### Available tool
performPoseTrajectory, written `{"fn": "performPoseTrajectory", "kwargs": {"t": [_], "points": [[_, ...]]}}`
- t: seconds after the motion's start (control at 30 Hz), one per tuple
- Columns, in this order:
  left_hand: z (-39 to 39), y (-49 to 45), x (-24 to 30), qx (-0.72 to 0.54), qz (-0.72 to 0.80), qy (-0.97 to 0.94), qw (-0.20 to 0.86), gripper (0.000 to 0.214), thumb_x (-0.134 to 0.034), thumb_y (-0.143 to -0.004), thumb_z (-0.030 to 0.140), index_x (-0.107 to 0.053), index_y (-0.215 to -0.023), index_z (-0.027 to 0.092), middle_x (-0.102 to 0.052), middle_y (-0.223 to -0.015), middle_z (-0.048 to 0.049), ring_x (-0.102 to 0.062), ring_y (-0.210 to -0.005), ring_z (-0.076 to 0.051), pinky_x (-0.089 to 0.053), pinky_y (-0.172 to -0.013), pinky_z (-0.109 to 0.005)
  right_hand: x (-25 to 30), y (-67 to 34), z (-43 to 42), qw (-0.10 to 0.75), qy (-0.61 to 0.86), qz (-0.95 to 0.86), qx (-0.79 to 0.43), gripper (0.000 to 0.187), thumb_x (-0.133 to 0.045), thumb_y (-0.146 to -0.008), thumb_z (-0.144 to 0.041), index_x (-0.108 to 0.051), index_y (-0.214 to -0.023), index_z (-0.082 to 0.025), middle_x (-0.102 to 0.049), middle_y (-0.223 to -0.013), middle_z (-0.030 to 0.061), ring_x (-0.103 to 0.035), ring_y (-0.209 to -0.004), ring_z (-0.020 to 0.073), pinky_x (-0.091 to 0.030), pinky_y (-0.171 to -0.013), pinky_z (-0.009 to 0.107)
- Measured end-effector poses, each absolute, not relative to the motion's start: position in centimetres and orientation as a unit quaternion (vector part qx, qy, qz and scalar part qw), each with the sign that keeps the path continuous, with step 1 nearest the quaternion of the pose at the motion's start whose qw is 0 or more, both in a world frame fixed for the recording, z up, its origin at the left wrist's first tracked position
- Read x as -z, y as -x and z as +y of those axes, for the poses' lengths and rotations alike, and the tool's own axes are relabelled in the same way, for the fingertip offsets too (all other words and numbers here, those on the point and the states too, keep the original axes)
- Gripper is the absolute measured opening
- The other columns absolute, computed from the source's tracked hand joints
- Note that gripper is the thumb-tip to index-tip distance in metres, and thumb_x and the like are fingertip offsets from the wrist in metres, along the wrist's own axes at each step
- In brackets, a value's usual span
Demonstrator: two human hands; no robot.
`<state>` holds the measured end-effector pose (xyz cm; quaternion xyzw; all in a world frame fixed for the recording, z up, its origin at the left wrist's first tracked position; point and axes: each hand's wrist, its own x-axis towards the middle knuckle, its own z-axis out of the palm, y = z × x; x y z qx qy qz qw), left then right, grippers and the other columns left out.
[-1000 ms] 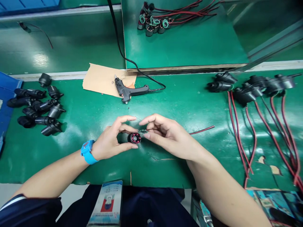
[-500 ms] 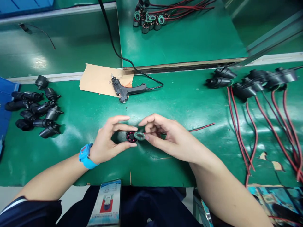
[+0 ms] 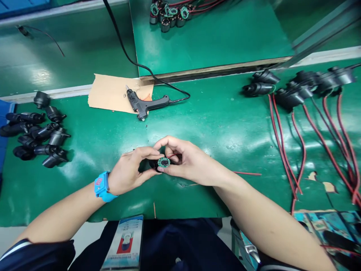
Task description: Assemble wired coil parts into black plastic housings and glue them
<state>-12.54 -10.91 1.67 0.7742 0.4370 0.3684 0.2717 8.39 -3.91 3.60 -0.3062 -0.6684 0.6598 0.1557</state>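
Observation:
My left hand [image 3: 134, 165], with a blue wrist strap [image 3: 102, 187], pinches a small round black housing [image 3: 153, 164], mostly hidden by fingers and board. My right hand [image 3: 187, 160] closes its thumb and fingers on a small ring-shaped green circuit board [image 3: 164, 162] with a dark centre. The board faces up, right against the housing; whether it sits inside, I cannot tell. A red wire [image 3: 246, 173] comes out from beneath my right wrist and lies on the green bench.
A black glue gun [image 3: 149, 105] rests on brown cardboard [image 3: 105, 92], its cord running upward. Black housings [image 3: 58, 136] are piled at left. More housings [image 3: 289, 98] with red wires [image 3: 299, 150] lie at right. Wired round parts [image 3: 169, 17] sit on the raised shelf [image 3: 214, 45].
My right hand has moved left, bringing the circuit board over the black housing and tilting its face up. My hands are now closer together. The camera view has shifted slightly.

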Motion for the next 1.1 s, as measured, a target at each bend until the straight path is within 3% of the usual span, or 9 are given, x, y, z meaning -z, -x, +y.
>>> {"fn": "performPoseTrajectory", "kwargs": {"t": [0.23,0.37,0.47,0.6,0.7,0.8,0.87,0.97,1.1], "points": [[-10.9,12.4,-1.8,-0.342,0.439,-0.795,0.242,0.032,-0.066,-0.096,0.032,-0.051,-0.122,0.022,-0.077,-0.11,-0.0061,-0.076,-0.101,-0.019,-0.063,-0.084,-0.029,-4.5,-7.9,-4.0,0.143,0.363,-0.725,-0.568,0.039,-0.072,-0.073,-0.012,-0.055,-0.106,-0.023,-0.037,-0.068,-0.0106,-0.037,-0.058,0.0079,-0.028,-0.053,0.023],[-10.9,12.3,-1.8,-0.325,0.427,-0.808,0.244,0.027,-0.062,-0.098,0.029,-0.051,-0.122,0.023,-0.077,-0.108,-0.0047,-0.077,-0.097,-0.019,-0.063,-0.084,-0.031,-4.3,-7.4,-4.0,0.114,0.353,-0.725,-0.58,0.04,-0.07,-0.068,-0.009,-0.05,-0.1,-0.024,-0.038,-0.066,-0.0115,-0.038,-0.059,0.0085,-0.028,-0.052,0.022],[-10.9,12.4,-1.7,-0.34,0.441,-0.789,0.26,0.034,-0.067,-0.096,0.034,-0.049,-0.122,0.023,-0.076,-0.109,-0.0058,-0.077,-0.099,-0.02,-0.063,-0.085,-0.03,-4.4,-8.1,-3.7,0.136,0.349,-0.712,-0.594,0.041,-0.075,-0.074,-0.017,-0.052,-0.108,-0.023,-0.044,-0.071,-0.0096,-0.043,-0.062,0.0089,-0.034,-0.054,0.022],[-11.0,12.4,-1.8,-0.345,0.474,-0.76,0.281,0.044,-0.071,-0.093,0.035,-0.044,-0.125,0.023,-0.076,-0.113,-0.0081,-0.075,-0.108,-0.024,-0.062,-0.091,-0.035,-4.7,-11.1,-4.5,0.166,0.368,-0.691,-0.6,0.048,-0.073,-0.086,-0.033,-0.05,-0.127,-0.024,-0.061,-0.09,-0.0014,-0.06,-0.075,0.0125,-0.051,-0.066,0.025],[-10.7,12.1,-2.0,-0.341,0.481,-0.744,0.315,0.047,-0.068,-0.095,0.032,-0.04,-0.132,0.023,-0.073,-0.12,-0.0102,-0.072,-0.113,-0.024,-0.061,-0.097,-0.037,-4.1,-13.5,-7.0,0.197,0.424,-0.732,-0.495,0.033,-0.061,-0.093,-0.026,-0.051,-0.124,-0.023,-0.066,-0.099,0.004,-0.067,-0.083,0.0155,-0.057,-0.072,0.029],[-9.2,11.3,-2.5,-0.306,0.491,-0.744,0.333,0.045,-0.067,-0.094,0.034,-0.043,-0.131,0.022,-0.072,-0.122,-0.0099,-0.072,-0.113,-0.024,-0.062,-0.092,-0.037,-2.9,-14.7,-10.0,0.222,0.462,-0.792,-0.332,0.013,-0.051,-0.096,-0.016,-0.057,-0.107,-0.021,-0.069,-0.098,0.0067,-0.07,-0.085,0.0183,-0.06,-0.074,0.033],[-7.3,10.2,-3.0,-0.261,0.487,-0.772,0.314,0.036,-0.066,-0.094,0.035,-0.05,-0.124,0.022,-0.073,-0.116,-0.0078,-0.074,-0.107,-0.024,-0.062,-0.088,-0.037,-2.2,-14.9,-11.5,0.223,0.479,-0.818,-0.229,0.018,-0.046,-0.098,-0.013,-0.061,-0.104,-0.021,-0.071,-0.101,0.0085,-0.071,-0.092,0.0202,-0.06,-0.082,0.035],[-3.2,7.6,-3.5,-0.189,0.454,-0.834,0.251,0.026,-0.061,-0.093,0.029,-0.059,-0.118,0.02,-0.074,-0.111,-0.0074,-0.073,-0.101,-0.025,-0.06,-0.088,-0.039,-1.5,-15.5,-12.7,0.197,0.52,-0.825,-0.1,0.028,-0.044,-0.101,-0.012,-0.064,-0.119,-0.018,-0.072,-0.118,0.0118,-0.069,-0.105,0.0232,-0.058,-0.092,0.037],[2.6,2.8,-3.4,-0.149,0.396,-0.883,0.201,0.028,-0.059,-0.093,0.024,-0.065,-0.119,0.016,-0.074,-0.116,-0.0107,-0.07,-0.109,-0.026,-0.056,-0.098,-0.041,-0.8,-17.6,-12.6,0.13,0.585,-0.8,0.022,0.036,-0.047,-0.1,-0.015,-0.062,-0.132,-0.016,-0.068,-0.132,0.0145,-0.066,-0.112,0.0295,-0.056,-0.088,0.042]]}}
